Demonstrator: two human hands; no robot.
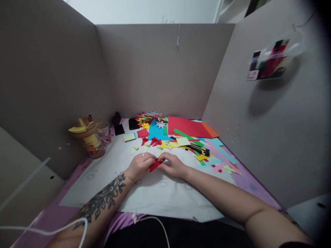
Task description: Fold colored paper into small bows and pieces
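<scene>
Between my two hands is a small piece of red paper [155,166], held above the white sheet [103,191] on the table. My left hand [141,166] pinches its upper left part. Fingers of my right hand [173,164] close on its right edge. Just beyond my hands lie small folded red paper pieces [155,141] and pale yellow-green folded pieces [134,149]. A stack of pale square papers [129,137] and a red square [143,133] sit behind them.
A yellow-and-black utility knife [199,149] lies among coloured strips at the right. Large red sheets [186,127] and a pile of folded paper stars [147,119] are at the back. A brown cup [91,139] stands left. Grey panels enclose the table; a plastic holder [274,62] hangs at right.
</scene>
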